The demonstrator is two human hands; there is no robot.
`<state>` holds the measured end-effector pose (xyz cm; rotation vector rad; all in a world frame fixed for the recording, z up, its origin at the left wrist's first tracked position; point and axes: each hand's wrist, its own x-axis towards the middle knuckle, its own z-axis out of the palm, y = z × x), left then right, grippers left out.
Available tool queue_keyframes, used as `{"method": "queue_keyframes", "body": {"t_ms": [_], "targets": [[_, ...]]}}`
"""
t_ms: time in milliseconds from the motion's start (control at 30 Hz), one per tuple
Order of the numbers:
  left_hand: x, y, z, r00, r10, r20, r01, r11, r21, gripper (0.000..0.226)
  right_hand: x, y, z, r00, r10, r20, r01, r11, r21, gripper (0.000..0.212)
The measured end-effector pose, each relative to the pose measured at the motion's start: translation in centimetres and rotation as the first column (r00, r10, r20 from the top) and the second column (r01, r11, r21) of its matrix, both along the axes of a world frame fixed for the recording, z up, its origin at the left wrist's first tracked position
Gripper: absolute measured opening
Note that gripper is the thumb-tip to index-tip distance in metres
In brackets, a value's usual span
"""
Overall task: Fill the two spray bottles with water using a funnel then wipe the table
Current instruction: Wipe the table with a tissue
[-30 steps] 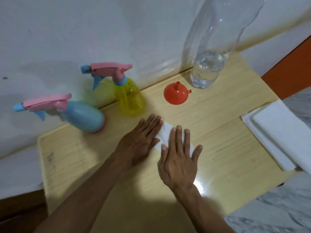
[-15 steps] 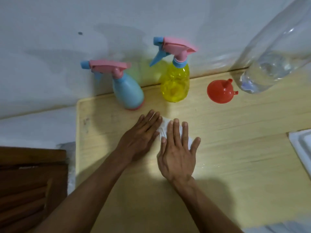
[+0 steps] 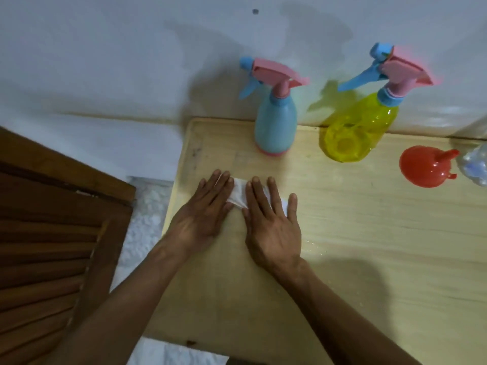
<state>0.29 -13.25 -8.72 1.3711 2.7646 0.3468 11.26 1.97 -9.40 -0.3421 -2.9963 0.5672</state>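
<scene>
1. Nearest the camera, both forearms come in from about 6 o'clock over the pale wooden table (image 3: 369, 259).
2. Left hand (image 3: 203, 214) is spread flat, palm down, fingers pointing toward 1 o'clock. It isn't gripping anything, its fingertips just press on the left end of a white tissue (image 3: 238, 196).
3. Right hand (image 3: 272, 222) is the same deal: flat and open, fingers together and pointing to 12, thumb out toward 3 o'clock, lying on top of the tissue's right part. The two hands sit just beside each other with a strip of tissue showing between them.
4. At 4 o'clock from the right hand there's a little wet, shiny patch (image 3: 313, 246) on the wood.
5. Off the table's left edge, at 9 o'clock, is a dark brown slatted wooden panel (image 3: 52, 246).
6. Further back at 12 o'clock, the blue spray bottle (image 3: 275, 127) stands upright near the wall, pink trigger head facing 9.
7. Just beside it at 3 o'clock is the yellow spray bottle (image 3: 355, 133), see-through.
8. Red funnel (image 3: 424, 167) sits mouth-down near the right edge, spout pointing to 2 o'clock.
9. A bit of clear plastic bottle (image 3: 474, 164) peeks in right beside the funnel, cut off by the frame.
</scene>
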Motion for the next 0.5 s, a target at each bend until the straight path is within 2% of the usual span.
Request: {"method": "queue_keyframes", "body": {"t_ms": [233,367,500], "targets": [[4.5,-1.6,-0.3,0.968,0.238,0.074,-0.240,0.971,0.020,0.060,-0.5,2.4,-0.4,0.947,0.318,-0.045,-0.316,0.948,0.045,0.052],[8.1,-0.1,-0.4,0.924,0.374,0.082,-0.379,0.924,0.057,0.055,-0.4,5.3,-0.6,0.854,0.520,-0.032,-0.516,0.852,0.088,0.053],[11.8,2.1,-0.5,0.888,0.451,0.091,-0.459,0.883,0.100,0.054,0.5,8.3,-0.1,0.777,0.629,0.006,-0.625,0.771,0.121,0.053]]}}
